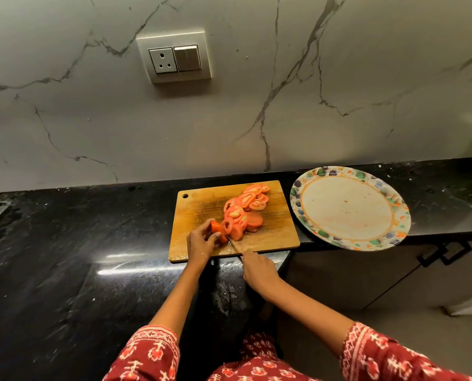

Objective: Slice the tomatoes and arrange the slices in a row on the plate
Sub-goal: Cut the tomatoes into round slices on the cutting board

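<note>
Clearly the left hand (202,239) pinched the tomato (217,228) end near the board's (279,235) front edge, steadying it for the knife (233,243) clasped in the right hand (258,268). Slices (246,207) waited toward the board's back right corner; the plate (350,207) lay right, without slices.

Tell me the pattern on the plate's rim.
Multicoloured blotches on the plate rim; head view.

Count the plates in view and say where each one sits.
1. The plate, with a patterned rim, lies on the dark counter right of the cutting board, its near edge overhanging the counter's front. It holds no tomato slices. None appears hidden.
</note>
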`<move>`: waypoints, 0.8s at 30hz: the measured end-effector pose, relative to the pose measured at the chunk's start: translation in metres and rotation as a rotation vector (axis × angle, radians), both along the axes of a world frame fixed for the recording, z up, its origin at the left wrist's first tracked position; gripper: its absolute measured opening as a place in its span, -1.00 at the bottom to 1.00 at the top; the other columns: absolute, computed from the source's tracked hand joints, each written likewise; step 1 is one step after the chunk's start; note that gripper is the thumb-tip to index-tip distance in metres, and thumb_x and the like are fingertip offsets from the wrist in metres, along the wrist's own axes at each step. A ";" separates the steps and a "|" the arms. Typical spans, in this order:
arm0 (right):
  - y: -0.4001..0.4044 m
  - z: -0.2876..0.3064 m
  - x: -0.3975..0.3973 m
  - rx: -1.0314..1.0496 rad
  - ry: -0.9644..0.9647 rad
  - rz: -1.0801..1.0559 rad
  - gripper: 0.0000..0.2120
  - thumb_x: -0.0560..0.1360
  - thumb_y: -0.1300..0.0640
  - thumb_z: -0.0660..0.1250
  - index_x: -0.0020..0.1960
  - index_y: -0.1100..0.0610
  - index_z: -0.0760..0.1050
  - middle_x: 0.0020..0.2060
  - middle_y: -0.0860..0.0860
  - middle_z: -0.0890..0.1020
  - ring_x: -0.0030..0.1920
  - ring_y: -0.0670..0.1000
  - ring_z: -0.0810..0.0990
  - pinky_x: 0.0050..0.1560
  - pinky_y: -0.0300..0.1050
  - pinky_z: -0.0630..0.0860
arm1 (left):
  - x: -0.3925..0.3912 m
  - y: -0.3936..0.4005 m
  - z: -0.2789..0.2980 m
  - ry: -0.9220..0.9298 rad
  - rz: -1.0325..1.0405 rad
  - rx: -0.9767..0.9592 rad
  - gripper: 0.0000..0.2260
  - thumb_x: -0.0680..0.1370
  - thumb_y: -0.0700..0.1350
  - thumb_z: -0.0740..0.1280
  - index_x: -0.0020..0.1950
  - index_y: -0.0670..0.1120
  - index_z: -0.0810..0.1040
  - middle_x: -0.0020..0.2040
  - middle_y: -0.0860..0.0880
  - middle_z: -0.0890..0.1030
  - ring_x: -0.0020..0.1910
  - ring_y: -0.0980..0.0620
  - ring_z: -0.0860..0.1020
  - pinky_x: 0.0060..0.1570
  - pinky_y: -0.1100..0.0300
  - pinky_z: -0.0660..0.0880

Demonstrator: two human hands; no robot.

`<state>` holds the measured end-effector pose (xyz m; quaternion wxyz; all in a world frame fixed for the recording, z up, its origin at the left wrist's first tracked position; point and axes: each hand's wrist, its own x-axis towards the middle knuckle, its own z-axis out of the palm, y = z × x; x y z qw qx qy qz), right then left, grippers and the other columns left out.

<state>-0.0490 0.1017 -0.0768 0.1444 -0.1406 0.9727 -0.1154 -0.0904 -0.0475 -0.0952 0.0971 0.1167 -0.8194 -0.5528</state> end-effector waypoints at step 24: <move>-0.007 0.012 -0.019 -0.465 -0.059 -0.119 -0.74 0.63 0.15 0.02 -0.17 0.20 0.34 -0.13 0.27 0.58 -0.10 0.23 0.54 -0.21 -0.09 0.27 | -0.006 -0.004 -0.006 0.072 -0.004 0.112 -0.69 0.48 -0.29 0.35 0.22 -0.26 0.51 0.18 -0.21 0.56 0.14 0.01 0.52 -0.03 0.50 0.46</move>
